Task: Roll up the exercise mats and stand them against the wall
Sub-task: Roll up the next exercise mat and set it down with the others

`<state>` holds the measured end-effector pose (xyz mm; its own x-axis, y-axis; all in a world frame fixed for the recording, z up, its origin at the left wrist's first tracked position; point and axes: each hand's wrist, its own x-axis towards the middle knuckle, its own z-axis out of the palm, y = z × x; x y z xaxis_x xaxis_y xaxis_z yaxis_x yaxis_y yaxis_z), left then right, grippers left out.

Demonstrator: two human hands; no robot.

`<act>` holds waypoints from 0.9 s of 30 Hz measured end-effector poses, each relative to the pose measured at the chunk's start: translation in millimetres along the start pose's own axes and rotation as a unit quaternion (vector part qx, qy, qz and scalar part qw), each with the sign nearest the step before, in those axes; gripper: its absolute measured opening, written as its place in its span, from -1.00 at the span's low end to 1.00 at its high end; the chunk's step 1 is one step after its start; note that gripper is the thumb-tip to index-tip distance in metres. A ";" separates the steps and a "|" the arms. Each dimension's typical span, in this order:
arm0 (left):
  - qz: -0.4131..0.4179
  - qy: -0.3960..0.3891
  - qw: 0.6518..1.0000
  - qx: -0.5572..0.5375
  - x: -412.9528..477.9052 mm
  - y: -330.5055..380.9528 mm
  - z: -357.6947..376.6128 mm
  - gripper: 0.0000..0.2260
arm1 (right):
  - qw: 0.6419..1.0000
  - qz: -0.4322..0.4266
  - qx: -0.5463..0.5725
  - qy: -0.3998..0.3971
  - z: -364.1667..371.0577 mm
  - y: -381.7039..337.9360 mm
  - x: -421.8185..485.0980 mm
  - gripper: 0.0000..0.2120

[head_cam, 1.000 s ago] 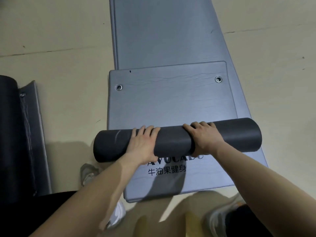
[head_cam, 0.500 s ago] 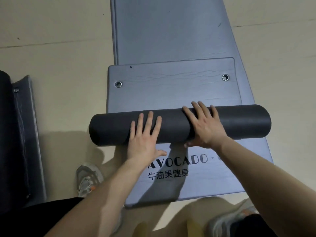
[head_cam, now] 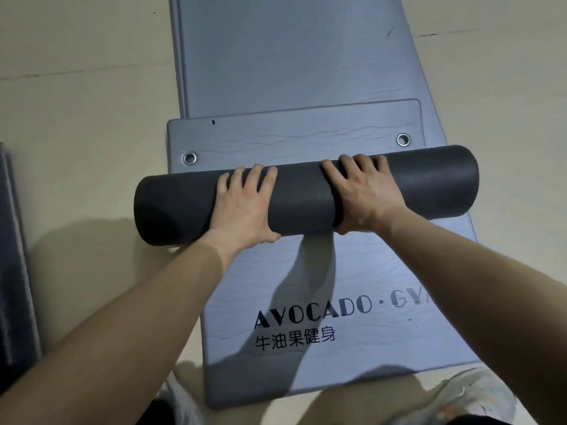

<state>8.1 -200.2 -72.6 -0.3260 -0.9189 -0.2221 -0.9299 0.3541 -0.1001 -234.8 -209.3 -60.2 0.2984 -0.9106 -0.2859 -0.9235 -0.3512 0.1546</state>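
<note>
roll (head_cam: 303, 197) of dark mat lengthwise left-to-right across grey mat (head_cam: 306, 280), both open palms flat on it

Colours and patterns only. A charcoal-black rolled foam mat (head_cam: 306, 196) is shown matt and unpatterned. The flat blue-grey exercise mat (head_cam: 306, 280) is marked with a faint wavy grain, black lettering "AVOCADO · GY" (head_cam: 337, 309) over black Chinese characters, and two silver metal eyelets (head_cam: 189, 157). The smooth cream floor (head_cam: 79, 118) is crossed by thin dark seams.
</note>
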 end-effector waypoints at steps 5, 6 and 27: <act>0.037 -0.088 0.995 -0.025 -35.5 1.7 -17.5 0.16 | 0.996 -0.028 0.024 -0.076 -16.6 -21.3 -36.2 0.16; 0.043 -0.112 0.992 -0.029 -49.3 5.3 -18.5 0.17 | 0.994 -0.034 0.034 -0.099 -16.5 -26.7 -50.0 0.17; -0.027 -0.100 0.993 -0.055 -107.5 37.2 -12.9 0.15 | 0.995 -0.001 0.057 -0.087 -13.7 -32.3 -96.9 0.33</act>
<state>6.3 -90.5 -40.0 -0.2456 -0.8794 -0.4078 -0.9614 0.2747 -0.0132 -230.5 -112.7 -24.6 0.2639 -0.8548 -0.4469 -0.9472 -0.3172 0.0474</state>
